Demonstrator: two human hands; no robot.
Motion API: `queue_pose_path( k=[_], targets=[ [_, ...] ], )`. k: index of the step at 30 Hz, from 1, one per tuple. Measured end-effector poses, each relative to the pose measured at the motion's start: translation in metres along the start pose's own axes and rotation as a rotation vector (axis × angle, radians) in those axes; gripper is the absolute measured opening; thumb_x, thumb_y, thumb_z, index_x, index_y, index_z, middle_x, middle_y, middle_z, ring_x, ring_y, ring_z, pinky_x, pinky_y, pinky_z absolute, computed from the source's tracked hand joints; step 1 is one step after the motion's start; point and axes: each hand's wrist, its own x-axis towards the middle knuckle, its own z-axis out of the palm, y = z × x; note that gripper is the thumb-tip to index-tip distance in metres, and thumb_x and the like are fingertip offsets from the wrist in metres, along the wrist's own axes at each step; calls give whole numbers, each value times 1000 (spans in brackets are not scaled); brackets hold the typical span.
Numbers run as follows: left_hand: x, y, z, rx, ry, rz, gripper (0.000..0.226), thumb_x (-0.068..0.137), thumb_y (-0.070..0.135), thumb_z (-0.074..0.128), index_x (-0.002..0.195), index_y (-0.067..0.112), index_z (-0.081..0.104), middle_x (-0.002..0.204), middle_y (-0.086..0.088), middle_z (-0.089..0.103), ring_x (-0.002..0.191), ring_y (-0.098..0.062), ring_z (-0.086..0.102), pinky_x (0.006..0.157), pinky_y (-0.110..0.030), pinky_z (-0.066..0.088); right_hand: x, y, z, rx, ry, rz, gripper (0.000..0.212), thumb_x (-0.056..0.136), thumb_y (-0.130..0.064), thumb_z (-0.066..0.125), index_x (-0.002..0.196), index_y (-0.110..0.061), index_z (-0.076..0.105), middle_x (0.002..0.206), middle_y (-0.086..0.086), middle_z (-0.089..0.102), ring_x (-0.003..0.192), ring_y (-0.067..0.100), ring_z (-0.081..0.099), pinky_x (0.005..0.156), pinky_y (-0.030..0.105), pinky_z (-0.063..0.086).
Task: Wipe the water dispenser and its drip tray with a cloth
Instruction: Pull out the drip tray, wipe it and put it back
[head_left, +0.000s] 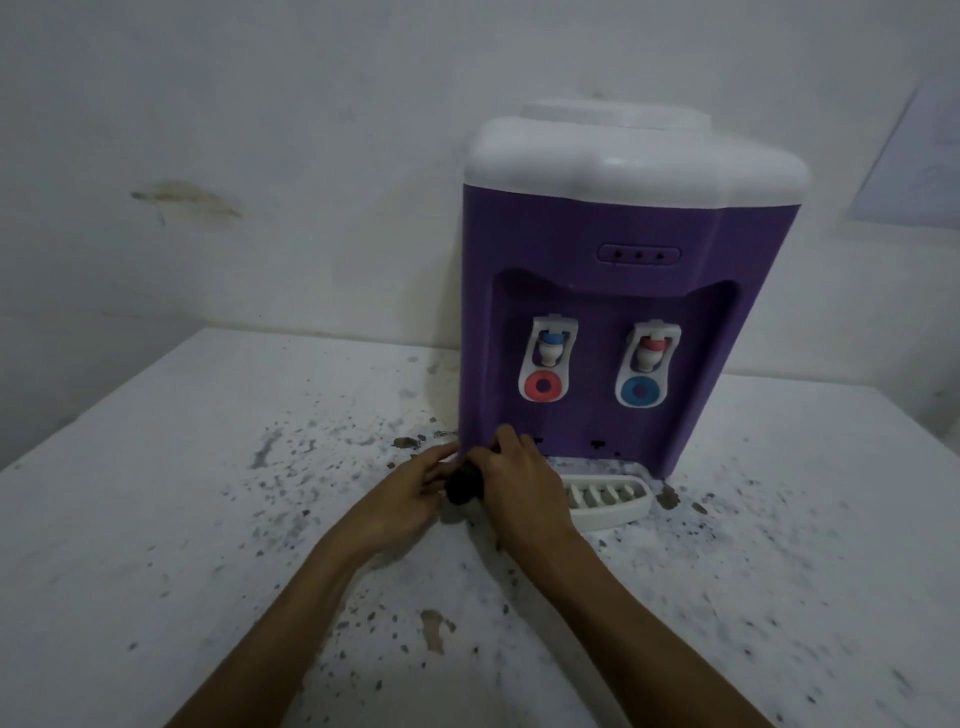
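Head view: both my hands meet at the dispenser (623, 291) base corner. Left hand (410, 493) and right hand (519, 478) together grasp a bunched dark cloth (462, 486). Drip tray (608, 501) sits just beside, looks unwiped. Next: spread cloth, start wiping.

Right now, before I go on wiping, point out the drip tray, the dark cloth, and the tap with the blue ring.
drip tray (608, 500): head view, on its slotted white grille.
dark cloth (461, 487): head view, on the bunched wad between both hands.
tap with the blue ring (642, 390): head view, on the ring itself.
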Motion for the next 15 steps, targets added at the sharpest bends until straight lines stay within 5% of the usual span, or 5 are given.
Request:
queue_pose_path(
  k=[2, 6, 15],
  targets=[
    [1, -2, 3, 57, 6, 11, 70, 85, -10, 54, 140, 28, 34, 123, 10, 56, 113, -1, 54, 91, -17, 48, 3, 10, -4, -20, -4, 52, 25, 93, -14, 52, 116, -12, 60, 118, 10, 46, 108, 27, 47, 74, 34, 45],
    [-1, 7, 19, 333, 137, 116, 69, 81, 23, 72, 138, 32, 35, 117, 22, 47, 101, 6, 46, 77, 5, 33, 0, 42, -11, -47, -13, 146, 29, 92, -11, 50, 118, -15, 61, 118, 10, 48, 108, 28, 48, 82, 35, 47],
    [-1, 8, 22, 562, 194, 271, 42, 87, 31, 64, 126, 32, 51, 113, 21, 48, 103, -6, 49, 80, -20, 38, -36, 120, -41, -57, 65, 365, 25, 87, -16, 61, 111, -17, 68, 100, 10, 53, 90, 30, 57, 75, 35, 50]
  ],
)
